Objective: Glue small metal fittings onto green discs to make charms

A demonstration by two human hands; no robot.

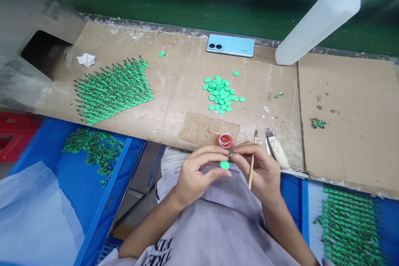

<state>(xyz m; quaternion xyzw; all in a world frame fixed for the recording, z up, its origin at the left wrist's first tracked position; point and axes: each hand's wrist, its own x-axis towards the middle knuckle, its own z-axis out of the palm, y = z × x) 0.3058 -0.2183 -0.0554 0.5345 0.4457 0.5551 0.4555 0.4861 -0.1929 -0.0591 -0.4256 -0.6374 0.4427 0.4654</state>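
Note:
My left hand (196,170) is closed in a pinch on a round green disc (225,165) that looks like a button with small holes. Its fingertips meet those of my right hand (260,166) at a tiny green and gold piece (232,155). The right thumb and index finger pinch that piece, while a thin brush (252,170) with a wooden handle lies between the right fingers, tip pointing away from me. Just beyond the fingertips stands a small round pot of red stuff (225,140), on the edge of a cardboard scrap (202,129).
Loose green discs (221,93) lie mid-table; rows of assembled green pieces (114,91) are at left. Farther back are a blue phone (232,45) and a white bottle (318,25). A knife (277,149) lies right. Blue bins (93,216) holding green pieces flank me.

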